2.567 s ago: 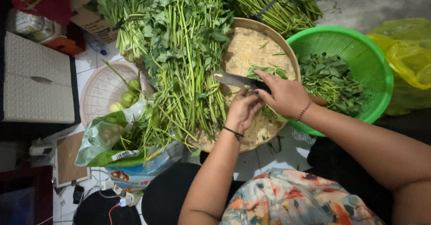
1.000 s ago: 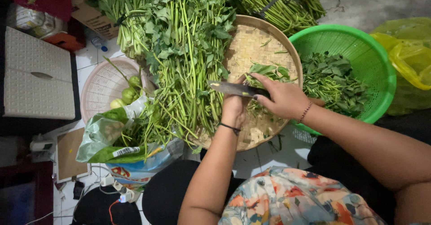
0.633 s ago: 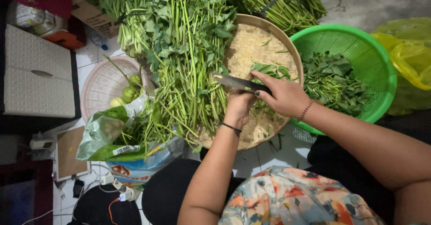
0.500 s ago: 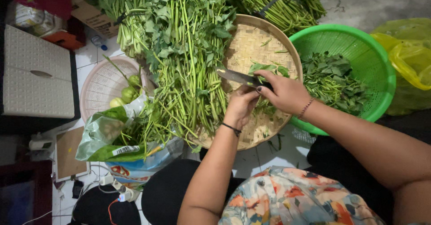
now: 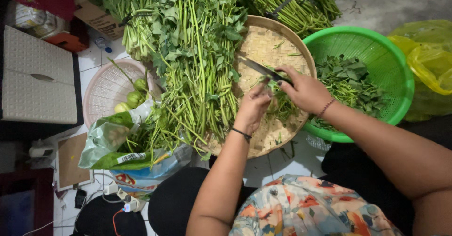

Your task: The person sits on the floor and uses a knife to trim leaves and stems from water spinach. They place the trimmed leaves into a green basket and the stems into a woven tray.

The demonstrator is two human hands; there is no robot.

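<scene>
Floral top, black bottoms; wristbands on both arms (left black).

pink basket (image 5: 104, 86) | green colander (image 5: 372, 45) | yellow bag (image 5: 431, 62) | white box (image 5: 37, 83)

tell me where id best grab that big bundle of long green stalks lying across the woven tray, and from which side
Probably the bare lower stems of the bundle of stalks, near the woven tray edge closest to the person. There the stems run parallel and tight, so one hand can close around them. Come from the left, as the right hand holds a knife on the other side. The leafy tops are loose and would tear.
</scene>
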